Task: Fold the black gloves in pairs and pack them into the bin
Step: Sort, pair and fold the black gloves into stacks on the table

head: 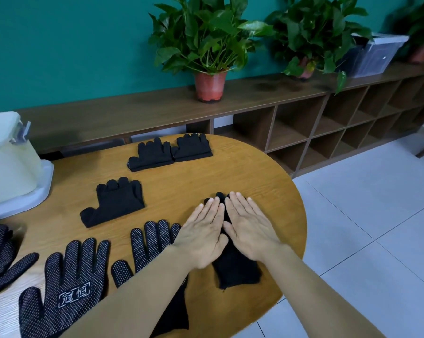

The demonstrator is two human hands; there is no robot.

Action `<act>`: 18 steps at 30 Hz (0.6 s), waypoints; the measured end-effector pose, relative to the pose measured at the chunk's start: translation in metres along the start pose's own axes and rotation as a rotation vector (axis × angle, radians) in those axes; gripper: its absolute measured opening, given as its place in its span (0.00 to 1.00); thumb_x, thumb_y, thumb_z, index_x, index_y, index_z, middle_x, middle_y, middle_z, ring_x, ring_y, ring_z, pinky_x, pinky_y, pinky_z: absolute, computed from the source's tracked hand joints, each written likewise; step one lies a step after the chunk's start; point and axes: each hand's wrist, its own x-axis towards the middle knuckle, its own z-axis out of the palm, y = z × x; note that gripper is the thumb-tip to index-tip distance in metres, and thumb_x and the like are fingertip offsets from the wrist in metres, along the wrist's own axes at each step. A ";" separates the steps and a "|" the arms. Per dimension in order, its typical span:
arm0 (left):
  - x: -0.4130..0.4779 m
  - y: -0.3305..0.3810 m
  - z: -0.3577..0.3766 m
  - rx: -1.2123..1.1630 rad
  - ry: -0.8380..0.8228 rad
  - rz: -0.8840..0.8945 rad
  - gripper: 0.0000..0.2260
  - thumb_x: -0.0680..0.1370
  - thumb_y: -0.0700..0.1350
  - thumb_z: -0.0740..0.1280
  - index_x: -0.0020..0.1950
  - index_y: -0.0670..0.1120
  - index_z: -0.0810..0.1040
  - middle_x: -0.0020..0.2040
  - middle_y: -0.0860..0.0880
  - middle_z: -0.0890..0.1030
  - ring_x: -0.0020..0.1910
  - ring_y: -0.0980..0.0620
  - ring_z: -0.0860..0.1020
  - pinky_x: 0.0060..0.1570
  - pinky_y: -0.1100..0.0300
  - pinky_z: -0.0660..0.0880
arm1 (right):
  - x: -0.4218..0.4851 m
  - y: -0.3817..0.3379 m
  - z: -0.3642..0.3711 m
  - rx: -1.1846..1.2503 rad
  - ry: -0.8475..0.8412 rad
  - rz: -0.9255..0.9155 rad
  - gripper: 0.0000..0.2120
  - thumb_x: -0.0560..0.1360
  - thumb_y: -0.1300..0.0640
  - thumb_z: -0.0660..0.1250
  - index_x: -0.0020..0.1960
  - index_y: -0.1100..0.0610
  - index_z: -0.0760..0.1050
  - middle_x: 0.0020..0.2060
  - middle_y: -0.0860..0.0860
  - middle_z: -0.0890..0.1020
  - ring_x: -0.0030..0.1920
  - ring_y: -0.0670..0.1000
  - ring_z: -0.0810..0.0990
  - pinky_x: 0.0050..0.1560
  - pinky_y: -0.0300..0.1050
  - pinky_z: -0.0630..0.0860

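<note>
1. The left hand (202, 236) and right hand (248, 230) lie flat, fingers straight, pressing a black glove (237, 272) at centre right of the bench (242, 172).
2. Folded gloves (115, 203) lie mid-frame.
3. Dotted gloves (67, 284) lie lower left.
4. The bin (8, 162) stands at the left edge.

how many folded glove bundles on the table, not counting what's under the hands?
3. Side by side at the far edge: left bundle, right bundle; third bundle nearer, left of centre. None look hidden.

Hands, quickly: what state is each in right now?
Left hand: open, fingers straight, pressing flat on the black glove.
Right hand: open, fingers straight, pressing flat on the same glove.
</note>
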 end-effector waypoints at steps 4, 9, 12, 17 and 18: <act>0.017 -0.009 0.006 0.084 -0.071 -0.035 0.34 0.80 0.63 0.39 0.79 0.45 0.32 0.78 0.44 0.31 0.76 0.49 0.29 0.76 0.51 0.32 | 0.009 0.008 0.011 0.009 -0.043 0.018 0.50 0.62 0.31 0.14 0.79 0.52 0.33 0.78 0.50 0.34 0.77 0.48 0.30 0.78 0.49 0.36; 0.015 -0.011 0.006 0.149 -0.080 -0.078 0.37 0.80 0.66 0.39 0.79 0.45 0.32 0.78 0.40 0.32 0.77 0.46 0.30 0.75 0.46 0.31 | 0.007 0.003 0.005 -0.022 -0.089 0.077 0.36 0.76 0.35 0.32 0.79 0.52 0.34 0.78 0.51 0.35 0.77 0.50 0.31 0.78 0.51 0.35; 0.006 -0.014 0.004 0.176 -0.015 -0.146 0.41 0.75 0.70 0.33 0.79 0.42 0.34 0.79 0.40 0.34 0.77 0.45 0.29 0.74 0.44 0.29 | 0.006 0.003 0.002 -0.053 -0.116 0.105 0.35 0.77 0.35 0.33 0.79 0.51 0.33 0.78 0.53 0.35 0.77 0.51 0.31 0.77 0.55 0.33; -0.044 -0.021 0.004 -0.103 0.336 0.131 0.35 0.78 0.69 0.48 0.79 0.51 0.61 0.81 0.48 0.53 0.80 0.53 0.47 0.75 0.52 0.32 | -0.008 0.015 -0.004 0.174 0.014 0.080 0.36 0.78 0.33 0.33 0.80 0.49 0.39 0.80 0.48 0.40 0.77 0.43 0.33 0.77 0.49 0.32; -0.053 -0.020 0.008 -0.137 0.369 0.225 0.32 0.77 0.70 0.54 0.74 0.53 0.70 0.79 0.50 0.62 0.78 0.55 0.57 0.75 0.52 0.38 | -0.014 0.016 -0.005 0.197 0.071 0.056 0.37 0.77 0.32 0.32 0.81 0.49 0.43 0.80 0.47 0.43 0.78 0.42 0.35 0.77 0.48 0.34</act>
